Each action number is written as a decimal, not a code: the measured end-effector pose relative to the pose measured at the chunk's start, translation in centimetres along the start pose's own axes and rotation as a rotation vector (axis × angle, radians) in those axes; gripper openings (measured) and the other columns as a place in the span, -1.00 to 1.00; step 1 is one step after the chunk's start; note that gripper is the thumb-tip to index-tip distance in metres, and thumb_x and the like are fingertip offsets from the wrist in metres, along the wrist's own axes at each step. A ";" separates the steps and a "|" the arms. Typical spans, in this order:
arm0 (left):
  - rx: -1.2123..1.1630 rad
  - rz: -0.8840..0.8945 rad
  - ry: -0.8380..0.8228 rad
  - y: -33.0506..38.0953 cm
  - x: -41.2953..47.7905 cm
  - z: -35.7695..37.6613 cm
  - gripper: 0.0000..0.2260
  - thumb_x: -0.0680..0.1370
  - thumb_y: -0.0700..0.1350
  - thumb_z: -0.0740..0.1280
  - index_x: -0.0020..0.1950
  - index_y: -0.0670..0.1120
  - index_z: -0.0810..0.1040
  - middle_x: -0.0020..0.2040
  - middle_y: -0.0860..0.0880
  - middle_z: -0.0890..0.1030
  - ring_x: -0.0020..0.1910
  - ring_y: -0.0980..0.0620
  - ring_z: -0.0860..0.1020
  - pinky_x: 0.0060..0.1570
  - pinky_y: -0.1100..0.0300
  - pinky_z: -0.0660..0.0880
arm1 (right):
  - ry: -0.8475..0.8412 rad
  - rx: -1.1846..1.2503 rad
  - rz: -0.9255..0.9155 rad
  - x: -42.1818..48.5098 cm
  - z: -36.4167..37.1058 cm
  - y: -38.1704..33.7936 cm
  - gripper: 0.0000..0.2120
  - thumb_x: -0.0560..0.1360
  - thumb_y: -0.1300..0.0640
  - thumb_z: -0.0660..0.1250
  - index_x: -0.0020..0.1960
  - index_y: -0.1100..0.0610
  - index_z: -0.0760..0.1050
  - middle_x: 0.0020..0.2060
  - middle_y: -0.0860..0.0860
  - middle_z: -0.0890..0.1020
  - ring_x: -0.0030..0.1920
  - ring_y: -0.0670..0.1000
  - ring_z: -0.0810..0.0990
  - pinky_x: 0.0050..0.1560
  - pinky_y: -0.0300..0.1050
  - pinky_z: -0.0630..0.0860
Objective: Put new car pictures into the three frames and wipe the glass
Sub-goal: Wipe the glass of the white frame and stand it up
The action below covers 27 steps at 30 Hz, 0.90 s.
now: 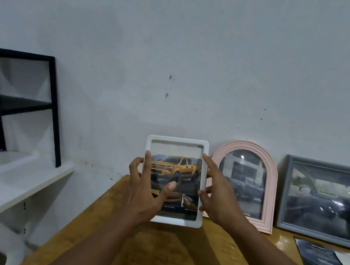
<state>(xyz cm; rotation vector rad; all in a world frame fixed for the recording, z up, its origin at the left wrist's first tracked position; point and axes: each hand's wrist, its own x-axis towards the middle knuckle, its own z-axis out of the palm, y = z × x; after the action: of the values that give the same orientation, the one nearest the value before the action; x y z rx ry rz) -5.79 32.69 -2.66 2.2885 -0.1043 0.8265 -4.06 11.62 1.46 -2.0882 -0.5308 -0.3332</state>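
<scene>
White frame (178, 141) is upright, face to camera, at the far left of the wooden table (171, 259) by the wall. Can't tell if its bottom edge touches the top or hangs just above. Yellow pickup print (177, 167) is already inside.

Left hand (143, 194) grips the left rim, fingers wrapped behind, thumb flat on the glass. Right hand (219, 195) has the right rim: index straight up along the edge, thumb on the front lower down, other fingers behind. Reads as a light pinch.

Just beside it on the right, the pink arched frame (274, 172) leans on the wall, dark truck print in. Grey frame (283, 196) is further right, also loaded. Loose prints (321, 261) lie flat at the table's right edge. Black shelf unit (12, 103) sits on a white ledge (11, 179), well apart to the left.

Judgement: all three look filled, so this is the stand-up or check of the last one. The thumb is on the glass, so expect a smudge. Next move: lean it back against the wall, clear of the pink frame, then release. No cloth in view, so one must be found for the wipe.
</scene>
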 end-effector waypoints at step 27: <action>0.007 -0.132 -0.161 -7.5 9.2 5.7 -0.06 0.32 0.68 -0.04 0.54 0.37 -0.41 0.60 0.10 0.00 0.57 -0.10 0.18 0.43 -0.16 0.38 | 0.120 -0.127 0.060 8.8 8.2 5.3 -0.09 0.50 0.43 0.31 0.58 -0.20 -0.03 0.35 0.10 0.33 0.23 0.05 0.45 0.16 -0.01 0.57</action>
<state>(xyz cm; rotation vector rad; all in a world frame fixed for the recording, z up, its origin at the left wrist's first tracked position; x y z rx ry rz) 6.72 36.15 -4.81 2.3380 -0.0220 0.5754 6.45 18.09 -3.05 -2.1854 -0.3837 -0.4647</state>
